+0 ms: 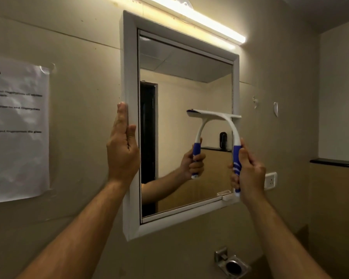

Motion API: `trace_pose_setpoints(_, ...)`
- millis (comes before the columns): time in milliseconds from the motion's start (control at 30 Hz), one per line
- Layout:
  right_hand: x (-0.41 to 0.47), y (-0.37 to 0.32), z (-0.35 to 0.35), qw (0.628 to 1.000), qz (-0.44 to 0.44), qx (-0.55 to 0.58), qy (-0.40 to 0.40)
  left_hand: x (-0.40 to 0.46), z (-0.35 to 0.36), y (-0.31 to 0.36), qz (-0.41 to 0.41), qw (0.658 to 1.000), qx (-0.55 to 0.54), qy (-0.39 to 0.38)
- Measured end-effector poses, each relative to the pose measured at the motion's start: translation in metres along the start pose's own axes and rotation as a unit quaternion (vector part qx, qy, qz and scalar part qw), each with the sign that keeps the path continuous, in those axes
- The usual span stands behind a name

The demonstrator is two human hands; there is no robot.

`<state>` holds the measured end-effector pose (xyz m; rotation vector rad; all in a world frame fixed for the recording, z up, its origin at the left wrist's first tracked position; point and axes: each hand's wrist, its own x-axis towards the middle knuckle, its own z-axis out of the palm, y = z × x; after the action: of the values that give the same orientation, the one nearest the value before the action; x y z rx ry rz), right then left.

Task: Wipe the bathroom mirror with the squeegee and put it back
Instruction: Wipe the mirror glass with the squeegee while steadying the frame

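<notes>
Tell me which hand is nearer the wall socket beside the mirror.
Right. The right hand, gripping the squeegee, sits just left of the wall socket; the left hand rests on the mirror's far edge.

Beige wall (85, 47), lit tube light (199, 19) above, taped paper notice (18, 127), print blurred, perhaps instructions.

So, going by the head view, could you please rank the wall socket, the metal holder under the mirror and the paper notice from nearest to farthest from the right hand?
From the right hand:
1. Wall socket, just to its right.
2. Metal holder, below it, under the mirror.
3. Paper notice, far left on the wall.
</notes>
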<state>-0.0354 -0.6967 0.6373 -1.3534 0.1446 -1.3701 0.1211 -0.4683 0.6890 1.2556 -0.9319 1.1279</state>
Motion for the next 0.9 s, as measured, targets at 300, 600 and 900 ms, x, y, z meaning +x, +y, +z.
trace_pose_setpoints(300,-0.04,0.033,-0.023,0.999,0.049,-0.007,0.003,-0.005,-0.001,0.001,0.0,1.0,-0.001,0.007)
trace_pose_setpoints(600,-0.009,-0.01,-0.01,0.999,0.015,-0.033,0.017,-0.007,-0.001,0.001,-0.001,1.0,-0.009,0.006)
trace_pose_setpoints(900,-0.055,0.031,-0.026,0.998,0.062,-0.031,0.014,-0.01,-0.001,0.0,0.007,1.0,-0.023,0.009)
